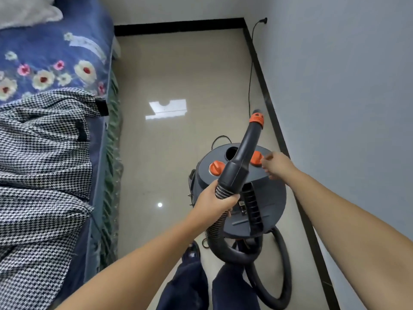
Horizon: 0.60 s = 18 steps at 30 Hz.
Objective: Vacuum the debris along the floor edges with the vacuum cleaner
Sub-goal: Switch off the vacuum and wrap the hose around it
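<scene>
A dark grey drum vacuum cleaner [266,204] with two orange knobs on its lid stands on the beige tiled floor, close to the right wall. My left hand [215,199] grips the ribbed black hose [277,285] just behind the rigid nozzle tube [244,153], which points up and away and ends in an orange collar [257,118]. My right hand [276,164] hovers over the lid beside the right orange knob [256,158], fingers loosely curled and holding nothing. The hose loops on the floor near my feet.
A bed [55,70] with a blue floral cover and a houndstooth cloth [42,157] fills the left side. A black skirting [279,130] runs along the right and far walls. A black power cord [250,81] hangs from a wall socket [263,20] down to the floor.
</scene>
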{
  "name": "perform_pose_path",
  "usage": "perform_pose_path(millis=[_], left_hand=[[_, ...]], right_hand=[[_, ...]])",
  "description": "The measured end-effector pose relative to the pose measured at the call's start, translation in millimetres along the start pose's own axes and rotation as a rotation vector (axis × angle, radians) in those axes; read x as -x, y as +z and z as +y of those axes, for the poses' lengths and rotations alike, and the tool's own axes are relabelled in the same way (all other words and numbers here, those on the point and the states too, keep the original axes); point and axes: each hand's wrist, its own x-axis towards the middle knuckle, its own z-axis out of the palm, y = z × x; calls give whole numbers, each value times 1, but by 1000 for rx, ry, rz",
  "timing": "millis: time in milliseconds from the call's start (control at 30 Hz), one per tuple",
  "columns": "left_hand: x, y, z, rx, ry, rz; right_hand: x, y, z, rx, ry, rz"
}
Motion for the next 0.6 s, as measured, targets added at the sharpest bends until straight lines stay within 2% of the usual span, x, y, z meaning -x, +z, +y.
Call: perform_pose_path(millis=[67, 267, 433, 600], left_hand=[[-10, 0, -9, 21, -18, 16], [-12, 0, -24, 34, -42, 37], [-9, 6, -24, 23, -39, 32], [-12, 12, -24, 9, -42, 40]], right_hand=[[-18, 14, -5, 154, -36, 23], [-38, 41, -2, 227, -33, 212], [-45, 35, -1, 284, -51, 171], [-48, 30, 4, 541, -202, 176]])
